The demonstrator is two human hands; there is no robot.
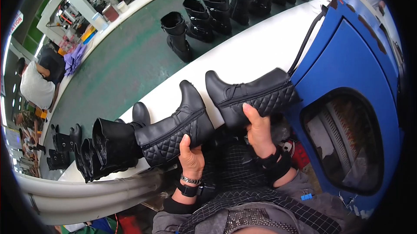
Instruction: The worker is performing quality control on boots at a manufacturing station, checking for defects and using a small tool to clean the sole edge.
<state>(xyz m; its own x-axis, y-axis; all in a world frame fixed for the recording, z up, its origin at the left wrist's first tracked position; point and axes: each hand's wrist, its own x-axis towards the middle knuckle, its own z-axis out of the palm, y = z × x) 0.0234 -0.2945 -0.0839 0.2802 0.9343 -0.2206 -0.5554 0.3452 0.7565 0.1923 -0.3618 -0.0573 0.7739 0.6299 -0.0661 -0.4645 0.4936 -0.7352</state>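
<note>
My left grip (192, 162) clasps one boot (173, 132), my right grip (259, 133) another boot (247, 93) (thumbs on the quilting), toes over the white table (269, 47); steady, even pressure on both shafts should serve best. A boot row (218, 16) stands beyond.

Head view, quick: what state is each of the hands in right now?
Left hand: closed on the left black quilted boot, thumb uppermost.
Right hand: closed on the right black quilted boot, thumb uppermost.
</note>
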